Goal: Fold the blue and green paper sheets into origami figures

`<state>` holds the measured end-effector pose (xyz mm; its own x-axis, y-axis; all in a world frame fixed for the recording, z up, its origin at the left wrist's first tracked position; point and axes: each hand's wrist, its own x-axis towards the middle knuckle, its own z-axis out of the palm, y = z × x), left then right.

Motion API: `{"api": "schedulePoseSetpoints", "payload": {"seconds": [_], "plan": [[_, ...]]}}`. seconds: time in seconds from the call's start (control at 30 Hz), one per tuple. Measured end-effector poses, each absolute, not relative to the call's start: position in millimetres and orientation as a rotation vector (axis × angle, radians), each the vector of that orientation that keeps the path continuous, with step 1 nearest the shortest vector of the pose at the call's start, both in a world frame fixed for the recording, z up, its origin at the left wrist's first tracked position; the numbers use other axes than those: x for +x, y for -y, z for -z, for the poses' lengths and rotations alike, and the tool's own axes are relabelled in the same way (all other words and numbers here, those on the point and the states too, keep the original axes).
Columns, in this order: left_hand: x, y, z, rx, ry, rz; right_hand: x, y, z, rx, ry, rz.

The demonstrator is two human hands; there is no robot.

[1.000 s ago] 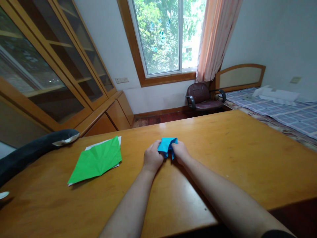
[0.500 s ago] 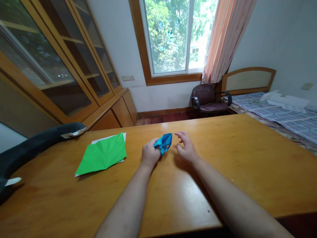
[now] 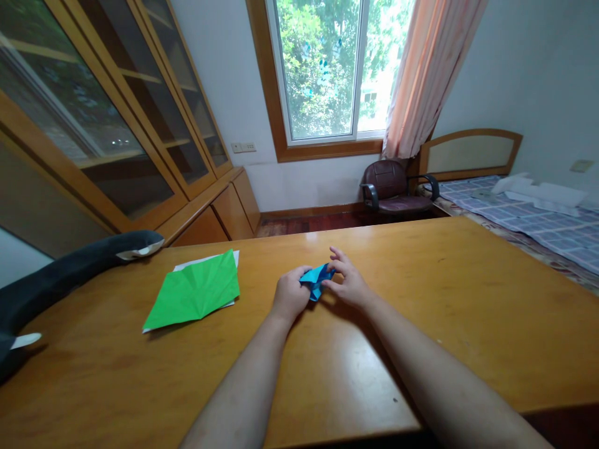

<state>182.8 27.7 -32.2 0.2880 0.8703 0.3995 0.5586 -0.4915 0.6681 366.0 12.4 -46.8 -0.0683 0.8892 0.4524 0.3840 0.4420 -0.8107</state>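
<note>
A small piece of folded blue paper [image 3: 315, 280] is held between my hands over the middle of the table. My left hand [image 3: 291, 293] is closed around its left end, thumb and fingers gripping it. The thumb and index finger of my right hand [image 3: 349, 282] pinch its right edge, while the other fingers stay raised and apart. Several folds and pockets show in the paper; its ends are partly hidden by my fingers. Left of my hands lies a creased green sheet of paper [image 3: 196, 292], with white paper [image 3: 206, 259] showing beneath it.
The wooden table [image 3: 468, 324] spreads under both arms. A dark curved object with a white patch [image 3: 79, 268] rests at its left end. Beyond stand a glass-fronted cabinet [image 3: 187, 187], a brown armchair [image 3: 393, 187] and a bed with a checked cover [image 3: 528, 212].
My right hand has moved left and taken hold of the blue paper's right edge. My left hand has shifted slightly right and down with the paper, which is now tilted flatter.
</note>
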Motion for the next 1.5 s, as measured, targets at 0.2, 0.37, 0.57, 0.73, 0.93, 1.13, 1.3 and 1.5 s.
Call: {"api": "schedulePoseSetpoints", "payload": {"seconds": [0.2, 0.37, 0.57, 0.73, 0.93, 1.13, 1.3, 1.5], "plan": [[187, -26, 33, 2.152, -1.292, -1.033, 362, -12, 48, -1.144, 1.678, -0.454], [191, -23, 30, 2.142, -1.25, -1.035, 359, -11, 48, -1.18, 1.665, -0.358], [193, -20, 28, 2.104, -1.207, -1.023, 358, -13, 49, -1.197, 1.683, -0.295], [194, -22, 31, 2.029, -1.195, -1.045, 357, -15, 51, -1.211, 1.713, -0.257], [194, -26, 38, 1.924, -1.2, -1.084, 358, -12, 49, -1.27, 1.818, -0.105], [192, -28, 39, 1.866, -1.221, -1.136, 359, -9, 44, -1.225, 1.949, 0.098], [186, -34, 39, 1.821, -1.212, -1.146, 363, -10, 44, -1.185, 1.948, 0.023], [179, -41, 42, 1.806, -1.197, -1.132, 361, -8, 44, -1.193, 1.981, -0.158]]}}
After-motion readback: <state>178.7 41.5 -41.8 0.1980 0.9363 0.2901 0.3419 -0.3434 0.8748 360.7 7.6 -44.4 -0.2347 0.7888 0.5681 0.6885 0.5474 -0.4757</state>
